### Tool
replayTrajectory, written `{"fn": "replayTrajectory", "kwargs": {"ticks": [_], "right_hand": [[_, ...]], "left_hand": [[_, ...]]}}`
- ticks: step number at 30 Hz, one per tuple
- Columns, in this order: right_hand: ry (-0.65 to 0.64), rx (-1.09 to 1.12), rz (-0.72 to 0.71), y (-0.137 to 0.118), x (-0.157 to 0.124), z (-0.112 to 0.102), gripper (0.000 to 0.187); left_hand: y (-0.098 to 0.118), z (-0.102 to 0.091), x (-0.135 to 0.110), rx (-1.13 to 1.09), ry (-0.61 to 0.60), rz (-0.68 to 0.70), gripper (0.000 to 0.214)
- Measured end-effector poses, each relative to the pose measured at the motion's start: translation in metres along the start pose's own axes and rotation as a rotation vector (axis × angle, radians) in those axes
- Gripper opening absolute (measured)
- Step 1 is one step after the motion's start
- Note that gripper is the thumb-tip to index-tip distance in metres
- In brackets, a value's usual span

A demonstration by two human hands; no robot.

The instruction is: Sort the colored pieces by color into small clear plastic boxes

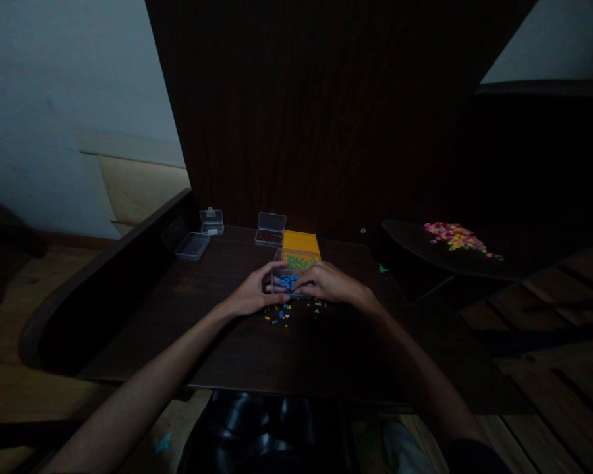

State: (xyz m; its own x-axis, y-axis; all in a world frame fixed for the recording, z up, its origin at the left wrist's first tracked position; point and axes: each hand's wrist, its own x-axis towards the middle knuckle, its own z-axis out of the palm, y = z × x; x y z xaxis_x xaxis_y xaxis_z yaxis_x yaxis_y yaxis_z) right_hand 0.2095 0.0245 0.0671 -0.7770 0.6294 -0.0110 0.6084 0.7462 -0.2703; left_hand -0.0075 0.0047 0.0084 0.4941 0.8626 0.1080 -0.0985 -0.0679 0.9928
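Note:
My left hand [254, 293] is wrapped round the left side of a clear plastic box [302, 295], thumb along its near edge. Inside the box, small blue pieces [287, 281] lie in the near part and small green pieces [301, 263] farther back. My right hand [323, 282] reaches in from the right, fingers pressed together at the blue pieces; whatever is between the fingertips is too small to make out. Loose yellow, blue and pale pieces [279, 315] are scattered on the dark wooden table [257, 359] just in front of the box.
Behind the box is a yellow box [299, 240]. An open clear case [271, 232] holds dark reddish pieces. Another small clear case [212, 222] and a shallow clear tray [192, 245] are at the left. Colourful beads [455, 237] are heaped on a dark surface at right.

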Motion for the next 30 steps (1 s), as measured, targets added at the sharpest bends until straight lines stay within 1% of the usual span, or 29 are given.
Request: {"fn": "replayTrajectory", "kwargs": {"ticks": [6,11,13,15,18,21,26,30], "right_hand": [[0.054,0.052,0.016,0.0,-0.003,-0.005,0.024],[0.14,0.12,0.032,0.0,-0.009,-0.011,0.021],[0.139,0.182,0.026,-0.001,-0.012,-0.012,0.019],[0.094,0.241,0.016,-0.003,-0.013,-0.01,0.019],[0.01,0.237,0.032,-0.01,-0.012,-0.002,0.018],[-0.044,0.137,0.06,-0.017,-0.007,0.011,0.017],[-0.042,-0.014,0.066,-0.022,0.001,0.033,0.018],[-0.055,-0.099,0.099,-0.021,0.003,0.042,0.016]], "left_hand": [[0.0,0.0,0.0,0.002,0.0,-0.004,0.074],[0.002,-0.002,0.001,0.051,0.062,0.024,0.073],[0.003,-0.003,0.002,0.061,0.108,0.03,0.071],[0.004,-0.004,0.002,0.07,0.153,0.026,0.071],[0.004,-0.005,0.003,0.071,0.183,0.03,0.071],[0.003,-0.005,0.003,0.061,0.179,0.056,0.069],[0.003,-0.005,0.003,0.054,0.175,0.064,0.07],[0.005,-0.005,0.003,0.059,0.177,0.054,0.07]]}}
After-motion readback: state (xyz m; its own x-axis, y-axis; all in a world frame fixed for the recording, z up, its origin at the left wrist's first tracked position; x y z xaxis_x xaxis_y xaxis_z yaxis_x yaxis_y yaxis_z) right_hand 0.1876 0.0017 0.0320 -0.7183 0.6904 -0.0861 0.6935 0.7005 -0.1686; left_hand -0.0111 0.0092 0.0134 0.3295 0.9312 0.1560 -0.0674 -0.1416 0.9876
